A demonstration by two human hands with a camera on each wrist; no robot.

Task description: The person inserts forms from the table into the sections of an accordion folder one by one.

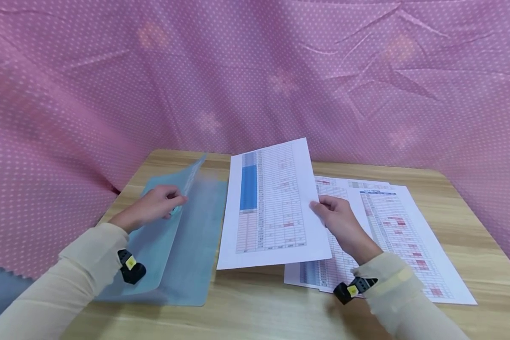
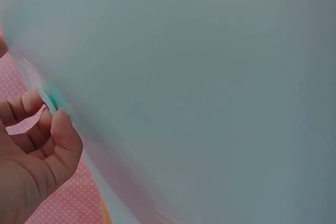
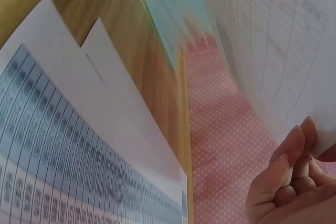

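Sheet axis: the printed sheet (image 1: pixel 272 203) runs lengthwise away from the person, its far short edge tipped up toward the pink dotted cloth (image 1: pixel 255 71), near short edge low over the wooden table (image 1: pixel 471 226).
Sheet place: just left of the right fingers, its right long edge between them; lifted off the table.
Right hand (image 1: pixel 344 224): fingers curled, thumb on top, pinching the sheet's right edge about midway along; the right wrist view shows the fingertips (image 3: pixel 294 148) pressed together against the paper's underside.
Folder axis: the translucent blue folder (image 1: pixel 182 245) lies lengthwise away from the person, its top flap raised along the right edge.
Left hand (image 1: pixel 153 205): fingers bent, thumb and forefinger gripping the flap's edge by a small teal clasp (image 2: pixel 49 99); the rest of the folder spreads right of and below the fingers.
Under the right wrist: a stack of printed tables (image 1: pixel 399 236) lying flat, fanned, just right of the fingers.
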